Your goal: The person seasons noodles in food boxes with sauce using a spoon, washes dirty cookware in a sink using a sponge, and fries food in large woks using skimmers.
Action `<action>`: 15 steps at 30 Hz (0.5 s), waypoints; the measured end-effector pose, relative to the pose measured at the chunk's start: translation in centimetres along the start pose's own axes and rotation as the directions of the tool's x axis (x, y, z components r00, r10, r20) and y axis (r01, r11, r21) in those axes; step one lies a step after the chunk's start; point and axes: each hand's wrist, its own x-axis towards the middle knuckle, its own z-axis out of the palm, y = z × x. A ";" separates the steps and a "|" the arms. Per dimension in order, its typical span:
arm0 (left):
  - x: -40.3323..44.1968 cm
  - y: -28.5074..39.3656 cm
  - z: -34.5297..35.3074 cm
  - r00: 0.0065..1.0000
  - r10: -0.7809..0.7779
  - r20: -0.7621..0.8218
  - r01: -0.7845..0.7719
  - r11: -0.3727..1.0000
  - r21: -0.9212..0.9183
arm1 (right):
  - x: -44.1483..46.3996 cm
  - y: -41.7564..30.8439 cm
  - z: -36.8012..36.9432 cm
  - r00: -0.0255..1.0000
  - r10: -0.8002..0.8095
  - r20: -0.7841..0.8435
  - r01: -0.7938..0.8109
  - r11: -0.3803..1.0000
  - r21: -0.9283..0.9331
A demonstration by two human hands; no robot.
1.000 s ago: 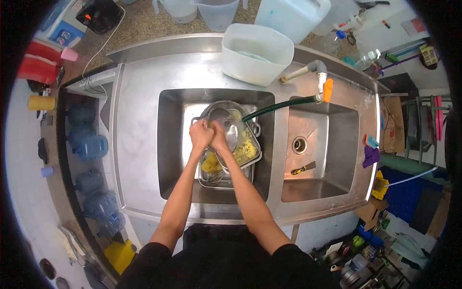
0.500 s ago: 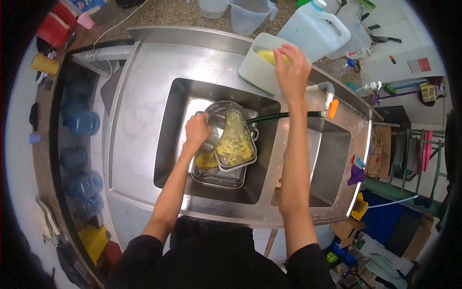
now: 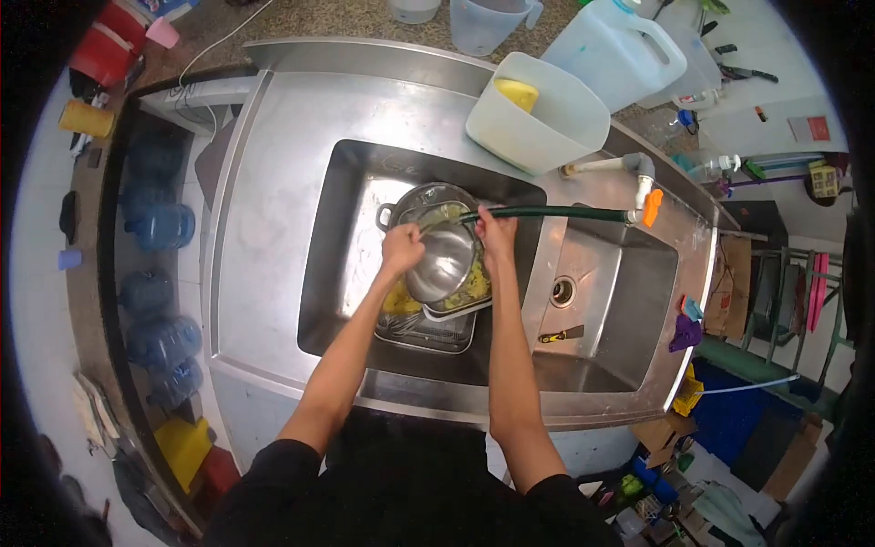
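Bowl (image 3: 442, 271), held at its rim by left hand (image 3: 401, 248) over sink (image 3: 319, 283); hose (image 3: 565, 211), grasped near its end by right hand (image 3: 497, 235); rinsing is apparently in hand, steady aim being required.

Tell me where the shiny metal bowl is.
In the head view, the metal bowl is over the left sink, in the left hand, near the green hose.

Gripping Side by Side at Mid-Frame

The left hand (image 3: 402, 248) is curled, just left of centre. The right hand (image 3: 497, 232) grips slightly higher, to its right, apart from it. From below, the left arm (image 3: 346, 356) slants rightward; the right arm (image 3: 514, 365) rises nearly upright.
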 end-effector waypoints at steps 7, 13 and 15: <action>0.3 -0.3 3.6 0.988 0.056 0.141 -0.074 0.990 0.122 | -2.6 0.2 0.7 0.995 -0.001 0.096 0.006 0.998 -0.055; 1.0 -3.6 3.8 0.988 -0.095 0.121 0.111 0.985 -0.131 | -3.6 0.9 1.5 0.931 0.085 0.356 -0.132 0.985 0.111; 0.7 -2.9 3.4 0.995 0.023 0.094 -0.028 0.998 0.058 | -4.1 3.7 1.5 0.891 -0.131 0.434 0.178 0.982 -0.068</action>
